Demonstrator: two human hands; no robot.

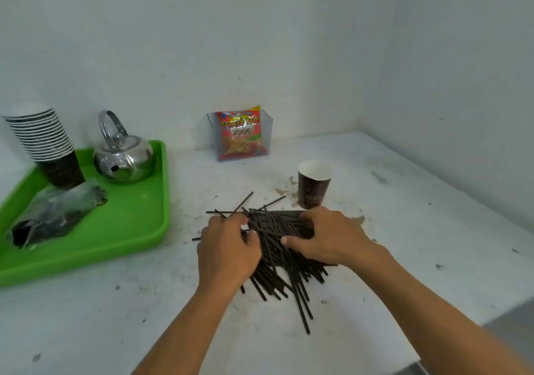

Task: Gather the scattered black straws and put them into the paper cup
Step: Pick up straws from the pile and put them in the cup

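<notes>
A loose pile of black straws (276,256) lies on the white counter, with several stray ones sticking out toward the back and the front. My left hand (228,247) sits on the pile's left side, fingers curled around some straws. My right hand (326,236) covers the pile's right side, thumb and fingers curled over the straws. A dark brown paper cup (313,185) with a white inside stands upright just behind my right hand, with nothing visible in it.
A green tray (135,224) at the left holds a stack of paper cups (46,143), a steel kettle (124,155) and a plastic bag of dark items (55,218). A snack packet in a clear holder (241,134) stands by the back wall. The counter's edge runs at the right.
</notes>
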